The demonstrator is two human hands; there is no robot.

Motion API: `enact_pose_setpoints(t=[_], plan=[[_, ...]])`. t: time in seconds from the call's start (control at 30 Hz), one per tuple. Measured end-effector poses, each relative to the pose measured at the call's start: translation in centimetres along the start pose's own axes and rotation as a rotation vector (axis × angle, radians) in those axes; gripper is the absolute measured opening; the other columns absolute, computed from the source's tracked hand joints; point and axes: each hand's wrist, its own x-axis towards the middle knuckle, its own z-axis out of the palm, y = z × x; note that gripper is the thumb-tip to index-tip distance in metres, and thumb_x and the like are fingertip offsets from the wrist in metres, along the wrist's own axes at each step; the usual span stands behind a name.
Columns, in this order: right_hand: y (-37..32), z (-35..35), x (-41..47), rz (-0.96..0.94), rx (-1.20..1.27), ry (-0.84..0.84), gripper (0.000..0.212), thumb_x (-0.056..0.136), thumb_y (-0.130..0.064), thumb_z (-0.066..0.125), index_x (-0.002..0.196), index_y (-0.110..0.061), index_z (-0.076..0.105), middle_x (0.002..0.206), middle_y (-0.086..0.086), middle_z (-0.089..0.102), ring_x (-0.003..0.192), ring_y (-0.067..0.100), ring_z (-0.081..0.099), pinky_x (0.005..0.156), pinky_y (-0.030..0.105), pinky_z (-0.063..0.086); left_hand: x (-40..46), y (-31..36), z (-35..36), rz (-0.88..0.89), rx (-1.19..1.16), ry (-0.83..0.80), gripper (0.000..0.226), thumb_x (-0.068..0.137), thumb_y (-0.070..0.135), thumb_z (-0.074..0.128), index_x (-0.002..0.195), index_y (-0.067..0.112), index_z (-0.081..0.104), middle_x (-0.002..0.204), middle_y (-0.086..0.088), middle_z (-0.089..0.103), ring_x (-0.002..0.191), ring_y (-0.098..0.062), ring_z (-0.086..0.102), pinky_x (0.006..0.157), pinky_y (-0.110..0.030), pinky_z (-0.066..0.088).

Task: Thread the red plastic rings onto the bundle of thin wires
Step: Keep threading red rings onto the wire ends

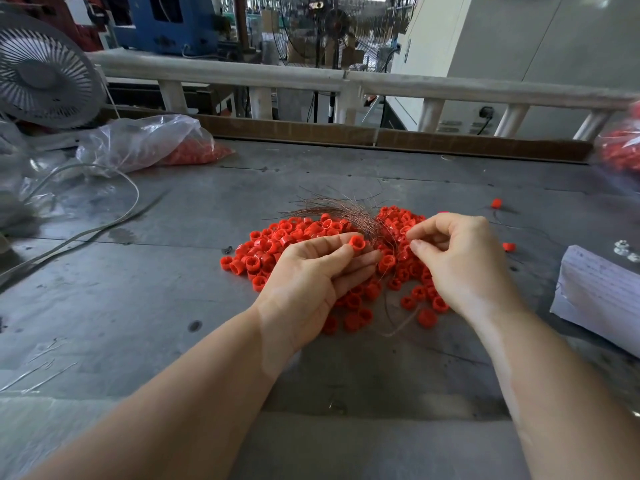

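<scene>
Fan (41,74) upper left, plastic bag (145,143) of rings beside it; paper (602,299) cut off at right edge. Ring pile (277,244) mid-frame on table (138,306), partly hidden by hands. Wire bundle (343,213) fans out above; lower end hard to trace. Left hand (311,271) pinches one ring (357,242); right hand (460,258) fingertips pinched together, apparently on a wire.

left grip (304,271): bare, short nails | right grip (460,265): bare | forearms: sleeveless
</scene>
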Motion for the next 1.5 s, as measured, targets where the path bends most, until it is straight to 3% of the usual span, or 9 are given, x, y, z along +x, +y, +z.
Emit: enact_pose_setpoints(t=[0.1,0.23,0.47,0.63,0.77,0.87,1.1,1.23,1.5], plan=[[0.03,-0.24,-0.02,-0.008,-0.133,-0.071,0.024,0.081,-0.007,0.069,0.071,-0.029,0.063,0.071,-0.009,0.064,0.070,0.016,0.062,0.074,0.034,0.052,0.06,0.00,-0.07,-0.008,-0.006,-0.001,0.012,0.091,-0.004,0.048,0.092,-0.003,0.060,0.074,-0.010,0.069,0.072,-0.015,0.071,0.063,-0.022,0.057],[0.05,-0.35,-0.22,-0.003,-0.221,-0.198,0.028,0.076,-0.010,0.075,0.066,-0.032,0.062,0.060,-0.018,0.055,0.057,0.000,0.053,0.057,0.020,0.039,0.15,0.03,-0.10,-0.012,-0.027,0.012,0.012,0.090,-0.004,0.049,0.092,-0.004,0.061,0.073,-0.010,0.069,0.071,-0.015,0.071,0.063,-0.022,0.057],[-0.33,-0.07,-0.62,-0.085,-0.260,-0.289,0.024,0.071,-0.023,0.079,0.059,-0.035,0.062,0.060,-0.014,0.062,0.056,0.002,0.057,0.058,0.022,0.041,0.15,0.11,-0.06,-0.022,-0.049,0.023,0.012,0.090,-0.005,0.050,0.091,-0.004,0.061,0.073,-0.011,0.069,0.071,-0.015,0.070,0.066,-0.024,0.058],[-0.27,-0.20,-0.35,-0.096,-0.220,-0.234,0.025,0.075,-0.015,0.075,0.064,-0.034,0.064,0.062,-0.020,0.058,0.061,-0.003,0.054,0.063,0.022,0.043,0.16,0.08,-0.08,-0.019,-0.043,0.013,0.012,0.090,-0.005,0.049,0.091,-0.004,0.062,0.074,-0.011,0.069,0.071,-0.015,0.070,0.066,-0.024,0.058],[-0.48,-0.23,-0.57,-0.112,-0.209,-0.335,0.017,0.068,-0.023,0.081,0.067,-0.033,0.068,0.061,-0.017,0.058,0.058,-0.001,0.056,0.057,0.018,0.043,0.22,0.12,-0.12,-0.025,-0.059,0.000,0.013,0.090,-0.005,0.049,0.092,-0.004,0.061,0.074,-0.011,0.069,0.070,-0.015,0.070,0.066,-0.024,0.058],[-0.43,0.06,-0.71,-0.148,-0.267,-0.355,0.013,0.069,-0.024,0.081,0.073,-0.031,0.071,0.061,-0.017,0.052,0.063,0.000,0.047,0.064,0.020,0.035,0.25,0.08,-0.16,-0.030,-0.063,-0.021,0.013,0.090,-0.005,0.048,0.093,-0.003,0.061,0.074,-0.010,0.069,0.070,-0.014,0.070,0.067,-0.024,0.058],[-0.27,0.24,-0.65,-0.167,-0.292,-0.278,0.007,0.083,-0.018,0.069,0.082,-0.024,0.069,0.085,-0.006,0.063,0.086,0.015,0.058,0.078,0.028,0.044,0.23,0.03,-0.25,-0.022,-0.067,-0.061,0.015,0.090,-0.003,0.048,0.094,-0.002,0.063,0.078,-0.011,0.071,0.074,-0.015,0.070,0.065,-0.023,0.057],[-0.49,0.16,-0.71,-0.149,-0.274,-0.312,0.007,0.079,-0.022,0.074,0.083,-0.025,0.070,0.089,-0.005,0.066,0.090,0.015,0.059,0.082,0.033,0.047,0.27,0.03,-0.26,-0.019,-0.072,-0.074,0.016,0.090,-0.004,0.047,0.093,-0.001,0.063,0.078,-0.011,0.071,0.074,-0.015,0.070,0.065,-0.023,0.057],[-0.32,0.31,-0.81,-0.133,-0.317,-0.332,0.010,0.078,-0.020,0.075,0.084,-0.027,0.071,0.087,-0.006,0.069,0.089,0.014,0.060,0.083,0.029,0.048,0.27,0.00,-0.30,-0.011,-0.079,-0.118,0.017,0.088,-0.002,0.047,0.092,0.001,0.063,0.077,-0.009,0.071,0.075,-0.014,0.070,0.067,-0.023,0.057]])
